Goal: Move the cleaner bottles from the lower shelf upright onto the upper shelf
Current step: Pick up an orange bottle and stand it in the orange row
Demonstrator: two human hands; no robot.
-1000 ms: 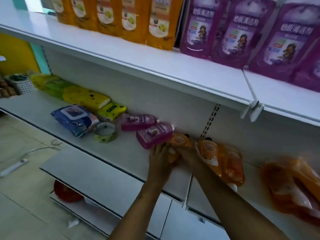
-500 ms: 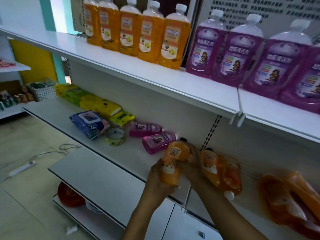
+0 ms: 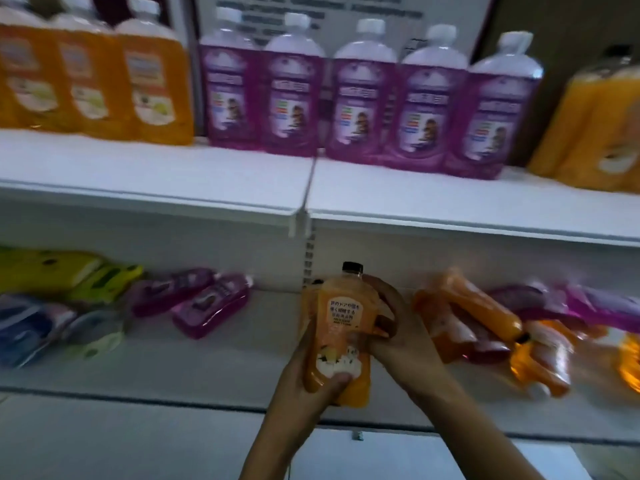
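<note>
An orange cleaner bottle (image 3: 341,327) with a black cap stands upright in both my hands, lifted above the lower shelf (image 3: 221,358). My left hand (image 3: 304,379) grips its base, thumb across the front. My right hand (image 3: 394,327) curls round its right side and back. Two pink bottles (image 3: 211,306) lie flat on the lower shelf to the left. Several orange and purple bottles (image 3: 485,320) lie in a heap to the right. The white upper shelf (image 3: 194,174) carries upright rows of orange bottles (image 3: 93,84) and purple bottles (image 3: 367,105).
Yellow and green sponge packs (image 3: 69,275) and blue wipe packs (image 3: 31,327) lie at the lower shelf's left end. More orange bottles (image 3: 595,133) stand at the upper shelf's far right. A bare strip of upper shelf runs in front of the bottle rows.
Both hands have picked the orange bottle off the lower shelf and turned it upright. My view has swung up and right, facing the shelves squarely.
</note>
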